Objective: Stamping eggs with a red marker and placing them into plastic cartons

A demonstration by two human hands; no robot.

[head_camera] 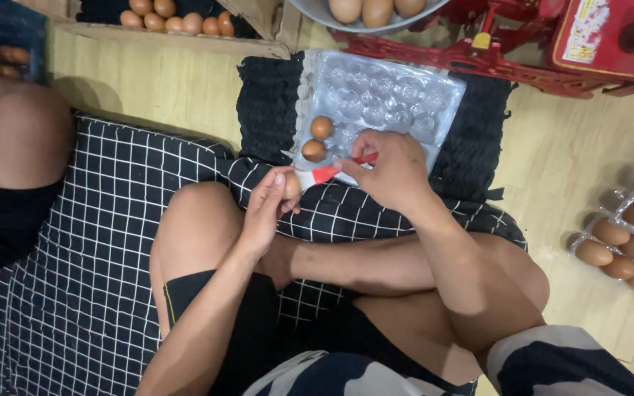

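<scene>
Person sits cross-legged on a checked mat point(89, 242). Left hand point(264, 213) wraps a brown egg point(292, 185), fingers closed round it, just below the clear egg tray point(405, 99). Right hand point(390, 170) pinches a red brush point(335, 171), bristle end touching the egg, over the tray's near edge. Two eggs point(318, 138) sit in the tray's left cells. Filled cartons point(629, 238) lie well right of the tray; metal bowl point(317, 16) w/ eggs just above it.

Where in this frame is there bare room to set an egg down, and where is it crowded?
Free: most cells of the clear tray, right of its two eggs; the wood floor between the black mat and the egg cartons; the checked cushion left of the knee. Crowded: the tray's near edge, where the left hand holds an egg and the right hand a red brush.
</scene>
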